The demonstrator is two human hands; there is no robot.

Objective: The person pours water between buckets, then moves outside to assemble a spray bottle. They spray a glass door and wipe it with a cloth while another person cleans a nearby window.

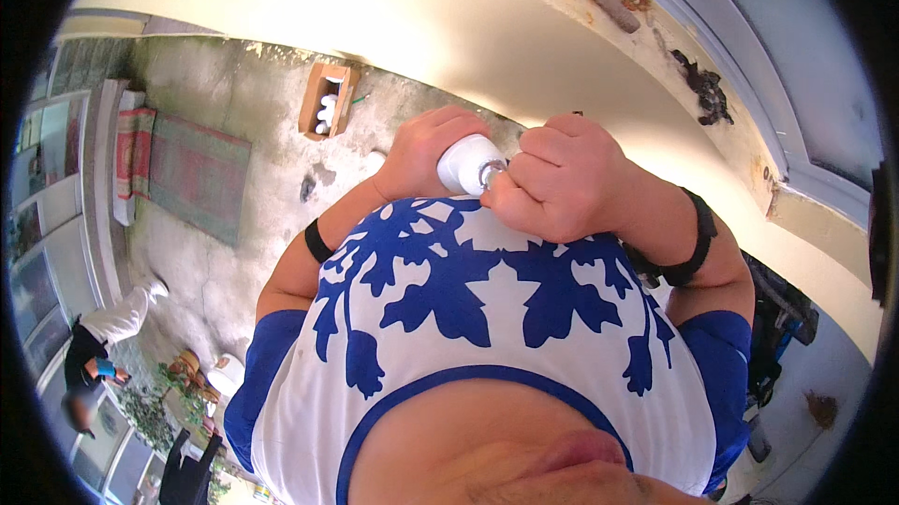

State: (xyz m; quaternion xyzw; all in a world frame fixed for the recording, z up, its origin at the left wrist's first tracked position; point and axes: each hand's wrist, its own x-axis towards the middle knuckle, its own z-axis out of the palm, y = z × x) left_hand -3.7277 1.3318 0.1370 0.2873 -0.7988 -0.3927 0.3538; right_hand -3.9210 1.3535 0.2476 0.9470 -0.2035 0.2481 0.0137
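Close in front of my chest, a white light bulb (469, 163) lies tilted between my two hands. My left hand (430, 152) wraps its rounded white body from the left. At its silvery end, my right hand (562, 178) is curled with the thumb and finger pinched on the tip; the palm side is hidden. Beyond my left hand, an open cardboard box (309, 101) on the concrete floor holds several white bulb-shaped things (326, 113). Another white rounded thing (376, 161) shows on the floor beside my left wrist, partly covered.
A pale wall rises ahead, with a tool handle (605, 0) and a dark clump (704, 90) on its ledge. Floor mats (199, 173) lie at left. Another person (91, 357), potted plants (151, 414) and a black chair (188, 473) are at lower left. Dark items stand behind my right arm.
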